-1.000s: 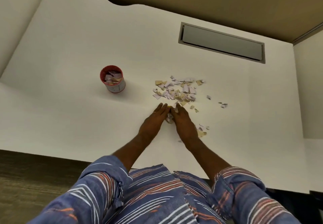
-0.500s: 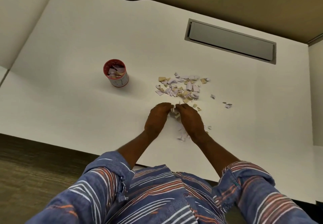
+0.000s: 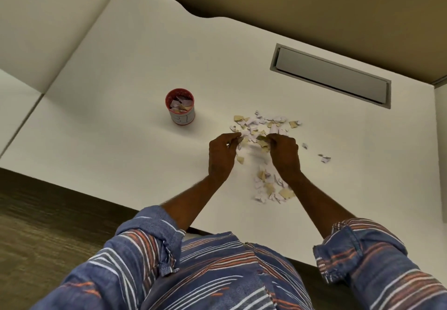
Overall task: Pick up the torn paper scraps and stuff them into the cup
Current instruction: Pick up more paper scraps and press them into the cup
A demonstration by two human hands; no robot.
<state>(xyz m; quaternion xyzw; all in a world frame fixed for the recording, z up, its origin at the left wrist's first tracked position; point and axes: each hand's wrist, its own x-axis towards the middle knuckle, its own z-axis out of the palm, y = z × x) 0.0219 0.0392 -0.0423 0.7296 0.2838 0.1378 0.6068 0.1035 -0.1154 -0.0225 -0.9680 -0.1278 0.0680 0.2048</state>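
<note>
Left hand (image 3: 221, 156), right hand (image 3: 285, 153) (curled) on scraps (image 3: 263, 142)

Shirt (image 3: 217, 275): blue woven cloth with white and orange-red stripes. Left sleeve (image 3: 150, 234) and right sleeve (image 3: 353, 244) rolled near the elbow, cuff seams stitched. Left hand (image 3: 221, 157) and right hand (image 3: 285, 154) bare.

A white surface (image 3: 125, 87) with a grey recessed hatch (image 3: 331, 77) at 2 o'clock; tan partition (image 3: 290, 0) at 12, dark carpeted floor (image 3: 36, 225) at 8.

A white desk (image 3: 121, 92) carries a grey recessed hatch (image 3: 331, 77), tan partition (image 3: 290, 0) behind.
</note>
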